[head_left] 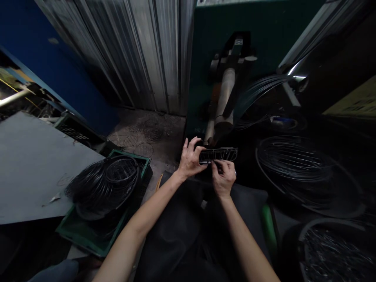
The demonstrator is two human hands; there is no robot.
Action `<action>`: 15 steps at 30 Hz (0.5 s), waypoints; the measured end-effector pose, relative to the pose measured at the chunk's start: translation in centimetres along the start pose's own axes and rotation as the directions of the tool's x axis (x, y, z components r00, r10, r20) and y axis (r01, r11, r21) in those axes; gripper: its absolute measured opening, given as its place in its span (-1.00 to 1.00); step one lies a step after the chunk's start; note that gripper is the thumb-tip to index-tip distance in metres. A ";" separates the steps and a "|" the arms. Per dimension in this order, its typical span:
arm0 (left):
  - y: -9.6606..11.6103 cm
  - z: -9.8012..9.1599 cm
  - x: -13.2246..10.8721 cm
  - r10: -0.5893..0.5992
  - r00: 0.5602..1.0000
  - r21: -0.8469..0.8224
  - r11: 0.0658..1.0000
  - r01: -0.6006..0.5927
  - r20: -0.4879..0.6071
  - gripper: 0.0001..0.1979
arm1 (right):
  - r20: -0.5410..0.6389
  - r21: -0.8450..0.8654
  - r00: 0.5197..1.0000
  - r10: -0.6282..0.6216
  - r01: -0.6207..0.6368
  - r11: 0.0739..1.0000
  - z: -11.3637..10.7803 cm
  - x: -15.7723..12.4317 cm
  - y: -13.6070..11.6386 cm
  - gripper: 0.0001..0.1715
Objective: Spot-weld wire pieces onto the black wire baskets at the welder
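Observation:
A small wire frame (pixel 225 154), shaped like a shallow basket or rack, is held up in front of the machine's cylindrical arm (pixel 226 96). My left hand (pixel 190 159) grips its left end, thumb below and fingers above. At the near lower edge of the frame, my right hand (pixel 223 176) has its thumb and fingers pinched together. Whether those fingertips hold the frame itself or a small wire piece is too dark to tell. A ring shows on one right finger. The frame's left end is hidden behind my left hand.
On the left, a green crate (pixel 92 243) bears a stack of round wire grids (pixel 102 186). Right of me are a large round tub (pixel 337 203) with wire grids and a bucket (pixel 302 243) of small metal pieces. A green machine (pixel 202 51) stands ahead. Wire rings lie on the floor (pixel 129 121).

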State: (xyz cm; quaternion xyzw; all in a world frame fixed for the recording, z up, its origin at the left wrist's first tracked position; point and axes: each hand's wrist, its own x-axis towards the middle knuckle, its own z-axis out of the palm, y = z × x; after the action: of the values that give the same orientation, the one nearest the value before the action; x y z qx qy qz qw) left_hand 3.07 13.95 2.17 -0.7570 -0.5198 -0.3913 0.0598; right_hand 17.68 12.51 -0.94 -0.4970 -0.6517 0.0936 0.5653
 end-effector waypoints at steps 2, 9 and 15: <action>-0.2 0.2 0.2 -0.003 1.000 0.000 1.000 0.003 0.005 -0.52 | -0.005 -0.004 1.000 -0.010 0.010 1.000 0.2 0.1 0.3 -0.72; -0.8 0.6 0.5 0.026 0.999 0.009 1.000 -0.026 -0.048 -0.51 | -0.005 -0.002 1.000 -0.023 0.023 1.000 0.9 0.4 1.0 -0.74; -0.9 0.4 0.7 0.008 1.000 0.024 1.000 -0.008 -0.005 -0.53 | 0.028 -0.031 1.000 0.012 -0.011 0.999 1.0 0.6 1.0 -0.71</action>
State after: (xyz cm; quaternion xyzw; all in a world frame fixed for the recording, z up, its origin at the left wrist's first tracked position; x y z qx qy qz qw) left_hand 2.61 15.07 2.06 -0.7572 -0.5213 -0.3869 0.0717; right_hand 17.44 13.88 -1.62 -0.5081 -0.6581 0.0936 0.5477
